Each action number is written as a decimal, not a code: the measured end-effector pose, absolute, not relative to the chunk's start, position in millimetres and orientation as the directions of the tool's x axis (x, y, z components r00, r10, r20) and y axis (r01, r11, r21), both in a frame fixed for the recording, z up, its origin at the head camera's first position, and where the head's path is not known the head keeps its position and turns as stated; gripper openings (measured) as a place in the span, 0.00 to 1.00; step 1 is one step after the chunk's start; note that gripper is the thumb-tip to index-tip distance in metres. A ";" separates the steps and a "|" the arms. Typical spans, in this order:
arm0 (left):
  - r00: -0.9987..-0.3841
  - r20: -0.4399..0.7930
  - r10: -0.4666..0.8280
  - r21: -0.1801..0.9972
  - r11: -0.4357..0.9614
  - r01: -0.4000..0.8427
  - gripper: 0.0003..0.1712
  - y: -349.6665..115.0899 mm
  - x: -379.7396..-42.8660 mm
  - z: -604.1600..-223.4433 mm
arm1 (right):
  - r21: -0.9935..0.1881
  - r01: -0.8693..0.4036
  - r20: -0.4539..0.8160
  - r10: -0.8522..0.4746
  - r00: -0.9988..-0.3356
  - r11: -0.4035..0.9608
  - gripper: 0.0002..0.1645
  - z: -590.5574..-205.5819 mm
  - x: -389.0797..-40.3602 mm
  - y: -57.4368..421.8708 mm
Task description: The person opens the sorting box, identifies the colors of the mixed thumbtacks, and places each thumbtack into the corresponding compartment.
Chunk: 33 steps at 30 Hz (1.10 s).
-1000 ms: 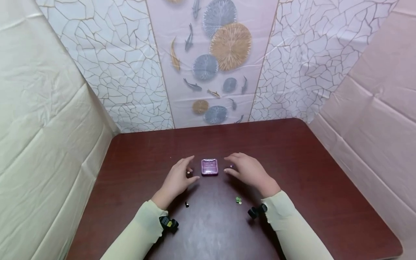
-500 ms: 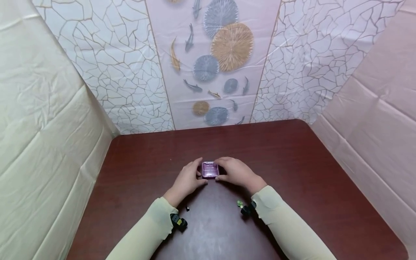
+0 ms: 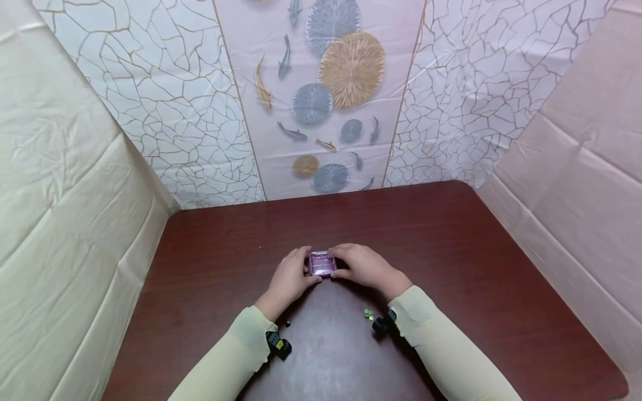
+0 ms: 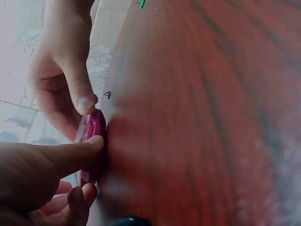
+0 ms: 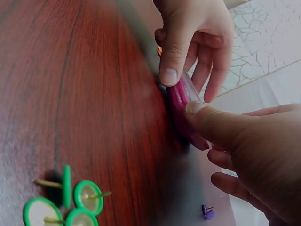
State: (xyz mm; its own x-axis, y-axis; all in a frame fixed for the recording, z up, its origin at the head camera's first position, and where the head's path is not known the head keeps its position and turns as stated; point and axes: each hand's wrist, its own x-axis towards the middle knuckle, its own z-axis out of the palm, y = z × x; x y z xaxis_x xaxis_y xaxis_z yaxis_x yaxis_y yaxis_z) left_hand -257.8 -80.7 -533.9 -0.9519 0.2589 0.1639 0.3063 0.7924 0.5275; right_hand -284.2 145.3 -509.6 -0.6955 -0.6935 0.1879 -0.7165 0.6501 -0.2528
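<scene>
A small square purple plastic case [image 3: 322,264] with a clear lid sits at the middle of the table. My left hand [image 3: 288,278] grips its left side, thumb on the near edge and fingers round behind. On the opposite side my right hand [image 3: 368,268] holds it the same way. The right wrist view shows both thumbs pressed to the near rim of the magenta case [image 5: 181,106], which looks closed. Some fingertips are hidden behind it. Several green thumbtacks [image 5: 88,198] lie near my right wrist. A purple thumbtack [image 5: 209,214] lies by my right fingers.
A small black piece [image 3: 288,324] lies by my left wrist. Something orange [image 5: 159,51], mostly hidden, shows beside my left hand. The dark red table [image 3: 451,278] ends at a patterned cloth [image 3: 311,139] behind, with pale cloth walls at both sides.
Both hands were apart on either side of the case; they have moved inward and taken hold of it. Over the last half second the hands barely differ.
</scene>
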 end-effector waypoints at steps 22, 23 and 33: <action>-0.966 0.154 0.209 0.568 0.781 0.260 0.46 -77.9 -251.1 -534.2 | -0.448 -0.623 0.187 -0.614 -0.767 0.641 0.16 -501.6 -301.7 144.5; -0.967 0.150 0.207 0.570 0.781 0.255 0.46 -77.9 -250.6 -533.9 | -0.455 -0.623 0.193 -0.612 -0.767 0.637 0.15 -501.8 -302.9 143.7; -0.973 0.126 0.193 0.584 0.778 0.230 0.45 -77.9 -248.0 -532.2 | -0.496 -0.556 0.163 -0.557 -0.814 0.667 0.19 -504.0 -309.4 137.2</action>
